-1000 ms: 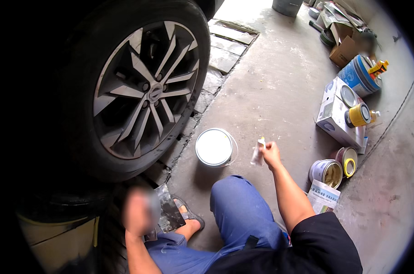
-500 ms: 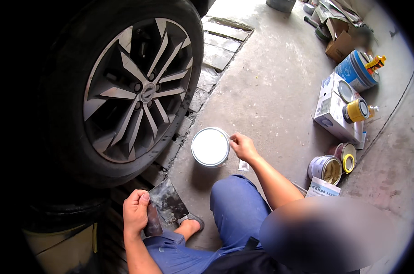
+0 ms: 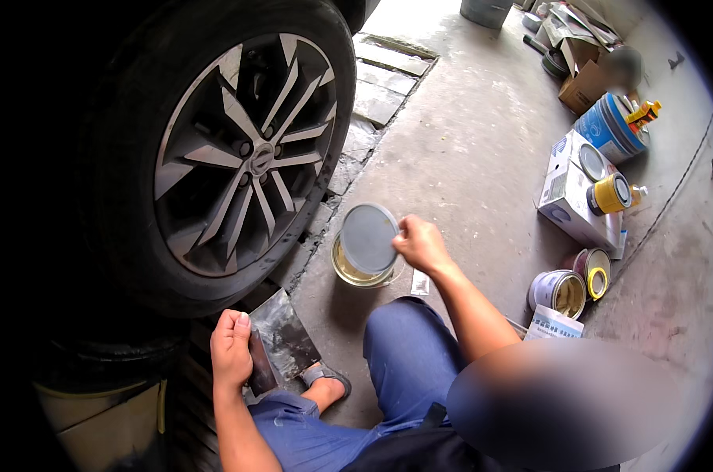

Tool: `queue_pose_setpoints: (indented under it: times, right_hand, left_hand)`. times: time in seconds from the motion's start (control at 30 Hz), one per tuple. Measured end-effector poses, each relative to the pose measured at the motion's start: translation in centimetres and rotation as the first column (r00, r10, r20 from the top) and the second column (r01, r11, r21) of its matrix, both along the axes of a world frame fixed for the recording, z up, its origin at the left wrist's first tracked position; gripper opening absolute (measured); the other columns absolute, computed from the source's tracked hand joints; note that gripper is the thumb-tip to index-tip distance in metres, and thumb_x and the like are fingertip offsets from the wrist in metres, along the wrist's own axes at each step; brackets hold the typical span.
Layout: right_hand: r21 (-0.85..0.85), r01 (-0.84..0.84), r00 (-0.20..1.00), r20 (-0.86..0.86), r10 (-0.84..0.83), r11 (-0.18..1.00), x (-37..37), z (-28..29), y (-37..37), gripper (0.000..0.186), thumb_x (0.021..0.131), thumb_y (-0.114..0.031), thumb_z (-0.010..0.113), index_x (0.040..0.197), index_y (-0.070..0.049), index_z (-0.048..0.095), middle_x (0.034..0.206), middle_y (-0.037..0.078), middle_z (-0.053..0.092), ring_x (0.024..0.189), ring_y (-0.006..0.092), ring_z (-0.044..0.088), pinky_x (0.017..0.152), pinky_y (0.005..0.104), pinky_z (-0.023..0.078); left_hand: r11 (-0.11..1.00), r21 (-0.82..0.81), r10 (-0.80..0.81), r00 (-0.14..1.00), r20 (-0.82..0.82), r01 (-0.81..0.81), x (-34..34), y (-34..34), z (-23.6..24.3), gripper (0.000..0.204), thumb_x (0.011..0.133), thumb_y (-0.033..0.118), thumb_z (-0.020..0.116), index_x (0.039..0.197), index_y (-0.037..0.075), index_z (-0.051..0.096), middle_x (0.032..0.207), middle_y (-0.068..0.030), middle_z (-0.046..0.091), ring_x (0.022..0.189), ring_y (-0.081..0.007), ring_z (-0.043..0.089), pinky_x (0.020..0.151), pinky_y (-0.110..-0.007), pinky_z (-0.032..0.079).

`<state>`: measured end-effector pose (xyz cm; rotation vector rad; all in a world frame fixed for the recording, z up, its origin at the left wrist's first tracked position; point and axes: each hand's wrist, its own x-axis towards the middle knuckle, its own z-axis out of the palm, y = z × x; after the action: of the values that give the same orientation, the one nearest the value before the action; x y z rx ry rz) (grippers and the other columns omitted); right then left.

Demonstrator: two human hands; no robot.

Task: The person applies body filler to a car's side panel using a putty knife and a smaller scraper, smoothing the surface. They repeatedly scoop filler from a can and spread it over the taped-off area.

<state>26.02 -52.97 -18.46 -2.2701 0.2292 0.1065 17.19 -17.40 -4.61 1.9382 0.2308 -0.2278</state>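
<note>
My right hand (image 3: 422, 245) pinches the edge of a round grey lid (image 3: 367, 239). Tilted up, the lid covers part of an open can (image 3: 359, 278) on the floor; some yellowish inside shows below it. My left hand (image 3: 231, 351) is closed on a dark flat plate (image 3: 287, 333) with pale smears, held over my left leg. A narrower brownish flat piece (image 3: 262, 366) lies along the plate's near side; whether it is a separate piece I cannot tell. The fingers behind the plate are hidden.
A car wheel (image 3: 260, 161) stands close on the left. On the right are a white box (image 3: 562, 182) bearing a yellow can (image 3: 608, 193), a blue bucket (image 3: 605, 130), and an open can of beige paste (image 3: 559, 293). A small white packet (image 3: 420, 282) lies near my right forearm.
My right hand has lifted the lid, tipping it up off the can, so the can's inside partly shows. The left hand's plate has turned slightly, facing up more.
</note>
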Motion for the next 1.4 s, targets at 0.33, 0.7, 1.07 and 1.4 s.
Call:
queue_pose_setpoints:
  times: [0.33,0.7,1.07,1.4]
  right_hand:
    - [-0.696,0.157,0.988,0.122,-0.099,0.701,-7.5,-5.2,-14.8,0.017,0.08,-0.009,0.058,0.094,-0.004,0.049,0.084,0.017,0.06,0.074,0.0363,0.063,0.064,0.0466,0.052]
    - [-0.106,-0.159,0.985,-0.086,0.151,0.982,-10.6,-3.6,-7.2,0.017,0.088,-0.018,0.06,0.084,-0.003,0.066,0.08,0.017,0.066,0.072,0.0339,0.065,0.063,0.0423,0.051]
    - [0.95,0.148,0.986,-0.164,0.035,0.275,-4.9,8.3,5.1,0.028,0.091,-0.014,0.06,0.118,-0.008,0.057,0.098,0.001,0.065,0.08,0.0107,0.061,0.067,0.0282,0.053]
    - [-0.143,-0.337,0.927,-0.222,0.302,0.931,0.0,-3.0,5.9,0.021,0.081,-0.012,0.052,0.095,0.003,0.058,0.088,0.025,0.066,0.088,0.0411,0.064,0.078,0.0495,0.05]
  left_hand:
    - [0.981,-0.186,0.057,0.998,-0.007,-0.057,2.1,-1.4,0.7,0.023,0.098,0.02,0.057,0.081,0.007,0.047,0.061,0.0051,0.046,0.051,-0.0014,0.036,0.046,-0.019,0.03]
    - [0.871,-0.466,0.084,0.981,-0.176,-0.158,2.7,-2.9,0.1,0.021,0.098,0.024,0.056,0.094,0.005,0.047,0.054,-0.0033,0.052,0.037,-0.0083,0.044,0.035,-0.02,0.034]
    - [0.661,-0.707,0.119,0.965,-0.234,-0.253,4.2,-6.8,-7.7,0.033,0.1,0.036,0.048,0.085,0.006,0.052,0.074,-0.0108,0.064,0.042,-0.0115,0.052,0.035,-0.022,0.037]
    - [0.693,-0.478,0.27,0.809,-0.523,-0.54,2.7,-8.7,-20.7,0.026,0.093,0.044,0.052,0.095,0.018,0.053,0.087,-0.0042,0.058,0.051,-0.0125,0.053,0.036,-0.025,0.039]
